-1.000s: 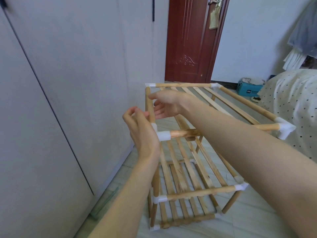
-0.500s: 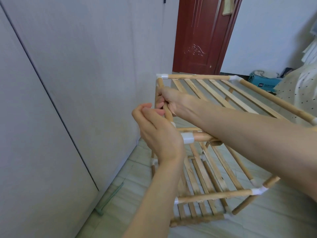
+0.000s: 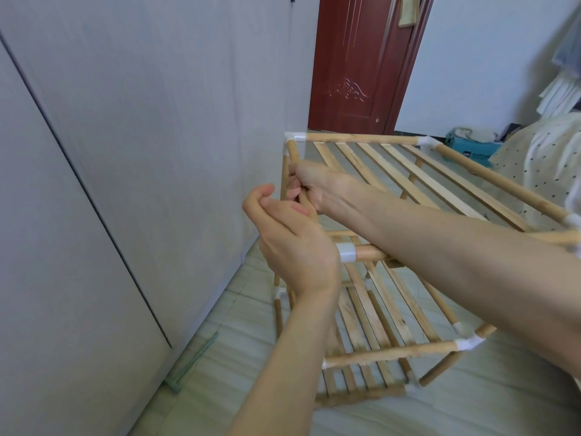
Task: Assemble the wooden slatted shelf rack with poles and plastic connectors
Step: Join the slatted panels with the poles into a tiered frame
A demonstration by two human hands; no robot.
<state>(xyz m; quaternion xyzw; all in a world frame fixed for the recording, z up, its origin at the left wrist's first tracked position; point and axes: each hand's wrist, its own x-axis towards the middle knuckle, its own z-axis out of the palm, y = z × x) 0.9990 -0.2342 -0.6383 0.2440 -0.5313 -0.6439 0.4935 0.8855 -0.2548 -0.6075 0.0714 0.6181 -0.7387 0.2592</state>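
Fingers (image 3: 294,191) of the right hand (image 3: 317,190) wrap the side pole (image 3: 294,154); left hand (image 3: 292,243) curled beside it

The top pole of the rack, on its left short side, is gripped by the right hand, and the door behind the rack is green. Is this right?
Not quite. The head view shows the right hand gripping the top pole on the rack's left short side, as you say, but the door behind the rack is dark red-brown, not green.
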